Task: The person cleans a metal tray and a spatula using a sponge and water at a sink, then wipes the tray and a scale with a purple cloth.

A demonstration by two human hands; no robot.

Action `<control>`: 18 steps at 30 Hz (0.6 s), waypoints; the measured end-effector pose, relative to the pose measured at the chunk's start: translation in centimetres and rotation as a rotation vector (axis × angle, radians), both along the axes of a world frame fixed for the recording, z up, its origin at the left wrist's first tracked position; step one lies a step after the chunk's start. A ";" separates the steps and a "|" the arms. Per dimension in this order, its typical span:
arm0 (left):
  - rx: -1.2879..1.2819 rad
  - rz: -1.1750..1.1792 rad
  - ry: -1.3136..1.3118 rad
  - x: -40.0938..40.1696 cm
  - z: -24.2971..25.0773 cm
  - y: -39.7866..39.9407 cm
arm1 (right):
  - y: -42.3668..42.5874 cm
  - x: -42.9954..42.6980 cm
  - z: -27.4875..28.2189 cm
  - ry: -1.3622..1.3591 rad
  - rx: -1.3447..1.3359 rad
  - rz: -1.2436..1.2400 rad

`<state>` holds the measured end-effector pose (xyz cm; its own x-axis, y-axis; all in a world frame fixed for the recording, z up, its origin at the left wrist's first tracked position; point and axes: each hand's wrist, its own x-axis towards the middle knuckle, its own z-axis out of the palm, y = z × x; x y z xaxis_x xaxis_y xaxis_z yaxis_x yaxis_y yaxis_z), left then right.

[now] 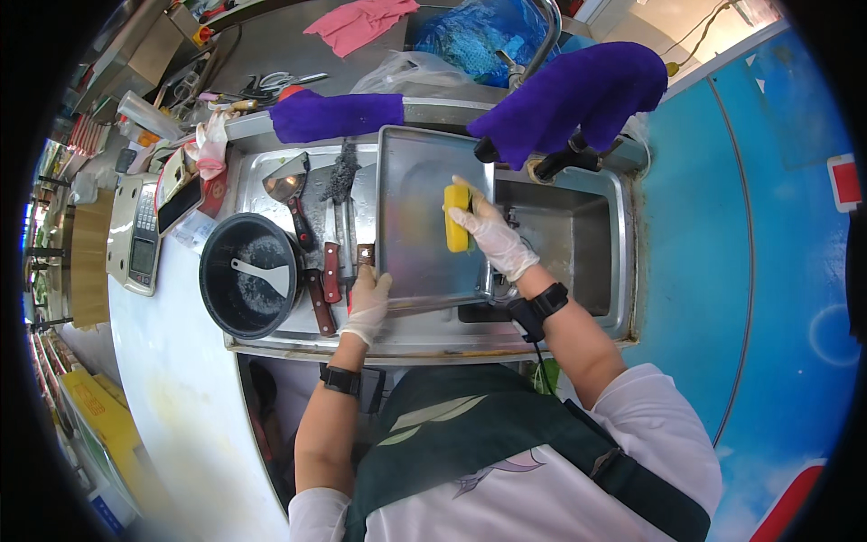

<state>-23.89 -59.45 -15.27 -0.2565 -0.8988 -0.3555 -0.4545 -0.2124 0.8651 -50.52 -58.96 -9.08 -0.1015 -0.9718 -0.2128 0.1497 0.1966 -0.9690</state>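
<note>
My gloved left hand [369, 305] grips the near left corner of a rectangular metal tray [427, 264]. In my right hand [493, 234], also in a thin glove, is a yellow sponge [457, 218], held over the tray's inner face near its right side. The tray spans part of the drainboard [271, 162] and the left part of the sink basin [589, 251]. Left of it lie several knives with brown handles [331, 272], a scraper with a black-and-red handle [299, 220] and a dark scouring pad [343, 171]. Whether the sponge touches the metal is hard to tell.
A black pot [210, 284] holding a white rice paddle [264, 274] stands at the left. Purple cloths [339, 116] hang on the back ledge and over the faucet [555, 159]. A scale [133, 234] and a phone [180, 206] are further left. A blue wall [691, 271] bounds the right.
</note>
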 end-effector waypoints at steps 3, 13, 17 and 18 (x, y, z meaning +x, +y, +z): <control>-0.014 0.134 0.186 -1.7 1.6 0.0 | 2.1 -1.7 -1.1 -0.257 0.041 -0.202; 0.171 0.116 0.474 0.0 -0.5 0.4 | 0.8 -21.7 3.8 0.306 -0.193 -1.044; 0.327 0.199 0.588 -2.4 1.0 1.4 | -1.7 -26.7 2.4 0.233 -0.295 -0.891; 0.320 0.220 0.578 -1.5 0.3 1.7 | -2.4 -26.4 1.9 0.174 -0.278 -0.901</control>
